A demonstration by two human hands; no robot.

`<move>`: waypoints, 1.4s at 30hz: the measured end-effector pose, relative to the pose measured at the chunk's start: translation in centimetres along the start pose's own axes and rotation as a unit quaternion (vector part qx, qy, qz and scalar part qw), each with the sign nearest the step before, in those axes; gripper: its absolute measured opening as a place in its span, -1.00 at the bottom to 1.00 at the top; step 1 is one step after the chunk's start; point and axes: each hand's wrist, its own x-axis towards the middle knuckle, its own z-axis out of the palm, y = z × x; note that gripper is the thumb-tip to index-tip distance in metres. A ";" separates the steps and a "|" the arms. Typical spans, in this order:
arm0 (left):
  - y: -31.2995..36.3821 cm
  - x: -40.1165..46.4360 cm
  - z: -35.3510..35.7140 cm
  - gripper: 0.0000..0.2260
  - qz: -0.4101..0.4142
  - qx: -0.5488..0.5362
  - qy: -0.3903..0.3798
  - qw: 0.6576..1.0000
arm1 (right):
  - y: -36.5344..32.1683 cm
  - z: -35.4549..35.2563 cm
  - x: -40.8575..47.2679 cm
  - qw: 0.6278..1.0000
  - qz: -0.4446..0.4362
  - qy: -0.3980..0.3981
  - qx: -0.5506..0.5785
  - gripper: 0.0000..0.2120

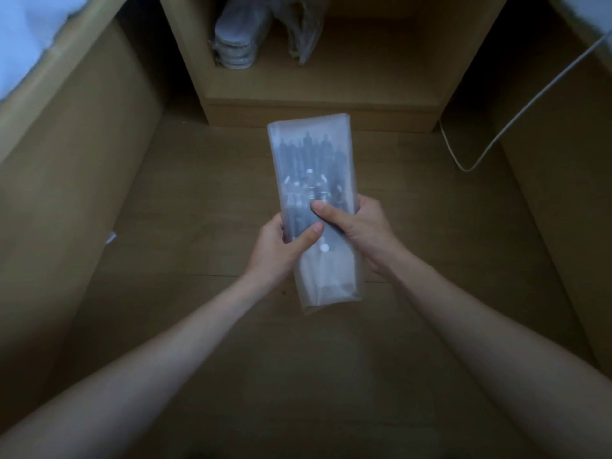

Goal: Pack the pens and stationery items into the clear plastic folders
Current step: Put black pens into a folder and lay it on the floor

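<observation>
A clear plastic folder (313,154), folded into a long narrow packet, is held upright above the wooden floor in the middle of the head view. Several dark pens (308,180) show through its frosted plastic, tips pointing away from me. My left hand (281,246) grips the packet's left edge, thumb across the front. My right hand (357,226) grips its right edge, thumb pressed on the front just above the left thumb. A small white round snap (325,248) sits on the folder below the thumbs.
A wooden shelf unit (324,111) stands ahead, holding plastic-wrapped items (238,38) and crumpled clear bags (304,31). Wooden panels rise at left (76,134) and right. A white cable (496,134) runs down at right. A scrap of white paper (111,238) lies by the left panel.
</observation>
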 end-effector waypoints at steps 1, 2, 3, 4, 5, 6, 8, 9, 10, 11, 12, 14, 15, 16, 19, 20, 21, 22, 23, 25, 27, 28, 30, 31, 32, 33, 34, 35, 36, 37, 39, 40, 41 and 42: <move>0.0 0.1 0.0 -0.73 -0.005 -0.001 -0.005 1.000 | 0.1 -0.1 0.1 1.000 -0.007 0.004 -0.016 -0.81; 0.0 0.2 -0.1 -0.72 -0.008 -0.001 -0.010 1.000 | 0.2 -0.1 0.1 0.999 -0.015 0.008 -0.030 -0.81; -0.1 0.3 -0.2 -0.70 -0.010 0.000 -0.015 1.000 | 0.3 -0.2 0.2 0.998 -0.026 0.011 -0.048 -0.80; 0.0 0.4 -0.2 -0.67 -0.012 -0.001 -0.020 1.000 | 0.4 -0.2 0.3 0.997 -0.034 0.014 -0.062 -0.78; 0.0 0.5 -0.3 -0.65 -0.015 -0.003 -0.025 1.000 | 0.6 -0.3 0.4 0.996 -0.042 0.017 -0.072 -0.77; 0.1 0.5 -0.3 -0.63 -0.017 -0.004 -0.028 0.999 | 0.8 -0.4 0.5 0.996 -0.047 0.020 -0.078 -0.74; 0.1 0.4 -0.4 -0.65 -0.015 -0.003 -0.032 0.999 | 1.1 -0.7 0.7 0.992 -0.065 0.024 -0.102 -0.68; 0.1 0.4 -0.4 -0.68 -0.014 -0.001 -0.032 0.999 | 1.2 -0.9 0.8 0.988 -0.076 0.027 -0.132 -0.62; 0.0 0.3 -0.4 -0.72 -0.013 0.002 -0.031 0.999 | 1.3 -1.0 0.8 0.982 -0.084 0.029 -0.169 -0.57; 0.0 0.3 -0.5 -0.74 -0.012 0.007 -0.028 0.999 | 1.4 -1.1 0.8 0.974 -0.087 0.032 -0.206 -0.55; 0.0 0.3 -0.7 -0.76 -0.012 0.013 -0.027 0.999 | 1.4 -1.3 0.7 0.968 -0.086 0.035 -0.233 -0.53; -0.2 0.2 -0.9 -0.77 -0.017 0.018 -0.026 0.999 | 1.6 -1.6 0.7 0.965 -0.084 0.035 -0.246 -0.43; -0.3 0.1 -1.1 -0.76 -0.022 0.019 -0.027 0.999 | 1.5 -1.8 0.7 0.968 -0.081 0.034 -0.237 -0.37; -0.4 0.0 -1.2 -0.75 -0.028 0.018 -0.029 0.999 | 1.6 -2.0 0.8 0.972 -0.072 0.035 -0.220 -0.32; -0.8 -0.2 -1.5 -0.69 -0.045 0.025 -0.040 0.998 | 1.7 -2.8 1.4 0.996 -0.023 0.029 -0.085 -0.21; -0.8 -0.2 -1.6 -0.69 -0.050 0.033 -0.045 0.997 | 1.8 -3.2 1.5 1.000 -0.001 0.008 -0.012 -0.21; -0.9 -0.2 -1.8 -0.69 -0.055 0.039 -0.052 0.996 | 1.9 -3.6 1.5 0.998 0.024 -0.026 0.051 -0.20; -1.0 -0.2 -1.9 -0.71 -0.061 0.043 -0.058 0.996 | 2.0 -4.0 1.5 0.992 0.052 -0.070 0.090 -0.19; -1.0 -0.2 -2.0 -0.71 -0.070 0.045 -0.063 0.994 | 2.1 -4.4 1.4 0.985 0.079 -0.112 0.106 -0.20; -1.1 -0.1 -2.4 -0.73 -0.099 0.040 -0.079 0.991 | 2.4 -5.2 1.3 0.972 0.112 -0.169 0.116 -0.26; -1.2 -0.1 -2.7 -0.72 -0.128 0.027 -0.105 0.986 | 2.7 -5.6 1.3 0.970 0.118 -0.179 0.116 -0.31; -1.2 0.0 -2.8 -0.70 -0.137 0.027 -0.116 0.983 | 2.9 -5.6 1.3 0.972 0.119 -0.171 0.110 -0.34; -1.2 0.1 -2.7 -0.68 -0.147 0.031 -0.127 0.980 | 3.2 -5.3 1.1 0.980 0.117 -0.132 0.087 -0.42; -1.3 0.1 -2.6 -0.66 -0.150 0.035 -0.130 0.980 | 3.3 -5.1 1.1 0.984 0.115 -0.111 0.077 -0.48; -1.5 0.1 -2.6 -0.63 -0.153 0.034 -0.130 0.979 | 3.5 -5.0 1.1 0.987 0.111 -0.093 0.073 -0.54; -1.6 0.1 -2.5 -0.57 -0.157 0.026 -0.131 0.978 | 3.6 -4.9 1.2 0.989 0.105 -0.080 0.071 -0.62; -1.7 0.1 -2.6 -0.51 -0.164 0.014 -0.134 0.977 | 3.6 -4.9 1.1 0.990 0.101 -0.070 0.069 -0.69; -1.9 0.0 -2.7 -0.44 -0.172 0.002 -0.137 0.975 | 3.6 -4.9 1.2 0.991 0.097 -0.062 0.065 -0.77; -1.9 -0.1 -2.9 -0.38 -0.180 -0.002 -0.142 0.973 | 3.5 -4.9 1.1 0.992 0.093 -0.055 0.064 -0.82; -1.9 -0.2 -3.0 -0.36 -0.183 0.002 -0.147 0.972 | 3.5 -5.0 1.1 0.993 0.091 -0.048 0.066 -0.84; -2.0 -0.3 -2.9 -0.45 -0.162 0.022 -0.146 0.976 | 3.2 -5.0 1.1 0.992 0.088 -0.045 0.083 -0.80; -2.0 -0.2 -2.7 -0.55 -0.141 0.040 -0.131 0.980 | 3.1 -4.9 1.1 0.989 0.089 -0.051 0.101 -0.74; -2.0 -0.2 -2.5 -0.60 -0.121 0.056 -0.110 0.985 | 3.1 -4.9 1.1 0.986 0.097 -0.063 0.123 -0.68; -2.0 -0.1 -2.4 -0.62 -0.106 0.069 -0.089 0.988 | 3.0 -4.9 1.1 0.980 0.110 -0.081 0.142 -0.63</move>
